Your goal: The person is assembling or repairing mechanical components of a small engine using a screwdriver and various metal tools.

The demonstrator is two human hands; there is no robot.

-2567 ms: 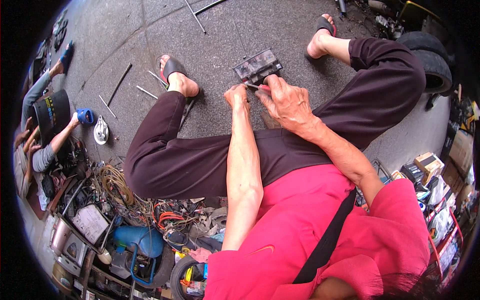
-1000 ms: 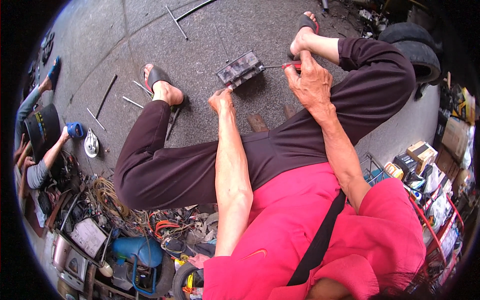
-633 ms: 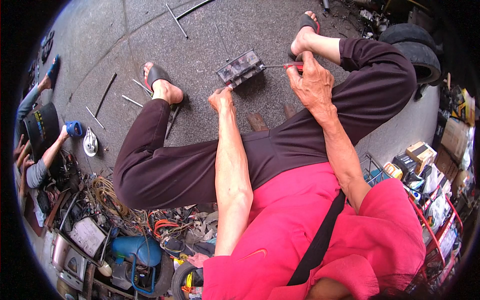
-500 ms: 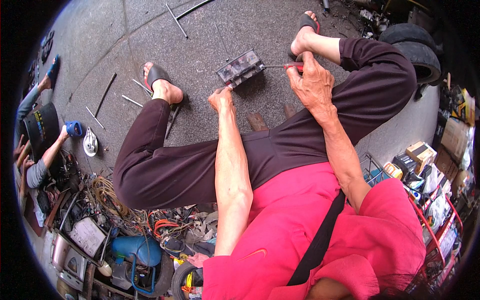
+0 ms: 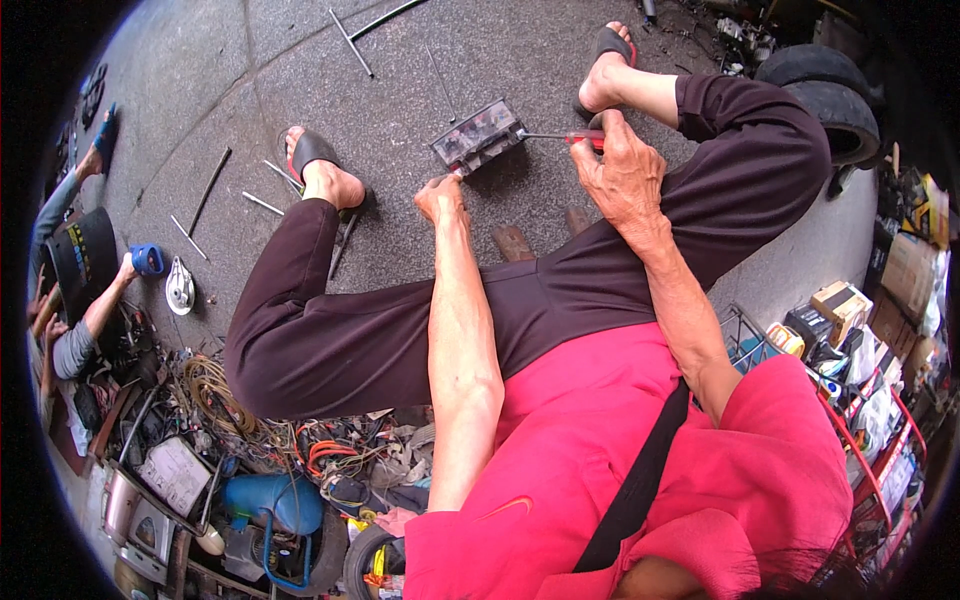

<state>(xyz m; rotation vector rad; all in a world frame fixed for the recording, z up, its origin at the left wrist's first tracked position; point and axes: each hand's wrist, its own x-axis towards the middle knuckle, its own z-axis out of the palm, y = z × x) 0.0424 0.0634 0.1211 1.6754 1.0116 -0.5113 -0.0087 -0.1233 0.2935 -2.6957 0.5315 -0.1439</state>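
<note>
boxy dark case, seemingly translucent on top; red-handled screwdriver at right end

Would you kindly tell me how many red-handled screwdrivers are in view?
1: the screwdriver is in the right hand, its shaft pointing at the right end of the dark box. Others may be hidden.
</note>
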